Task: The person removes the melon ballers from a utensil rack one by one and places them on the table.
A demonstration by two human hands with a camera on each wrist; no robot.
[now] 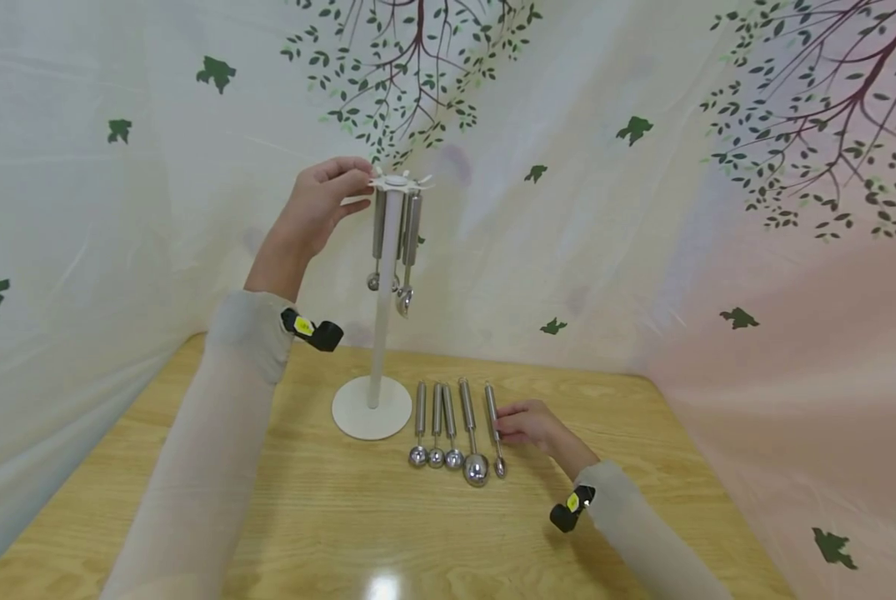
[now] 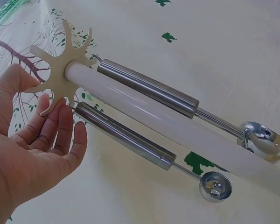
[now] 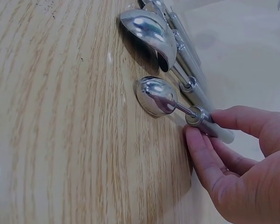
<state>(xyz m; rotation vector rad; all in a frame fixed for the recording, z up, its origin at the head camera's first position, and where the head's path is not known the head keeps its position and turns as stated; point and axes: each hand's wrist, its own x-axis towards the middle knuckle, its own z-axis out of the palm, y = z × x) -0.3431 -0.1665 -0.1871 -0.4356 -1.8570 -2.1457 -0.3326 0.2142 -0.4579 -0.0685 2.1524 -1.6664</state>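
Observation:
A white utensil stand rises from the table, topped by a wheel of curved hooks. My left hand grips two of those hooks, thumb on one and fingertips on another. Close by its fingers hangs a steel melon baller; a larger scoop hangs on the post's other side. On the table, my right hand pinches the handle of the rightmost melon baller between thumb and fingers. Its round bowl faces down and has a small hole. Beside it lies a larger scoop.
Several small steel scoops lie in a row left of the larger one, handles pointing away. The stand's round white base is left of them on the wooden table. A leaf-printed cloth hangs behind.

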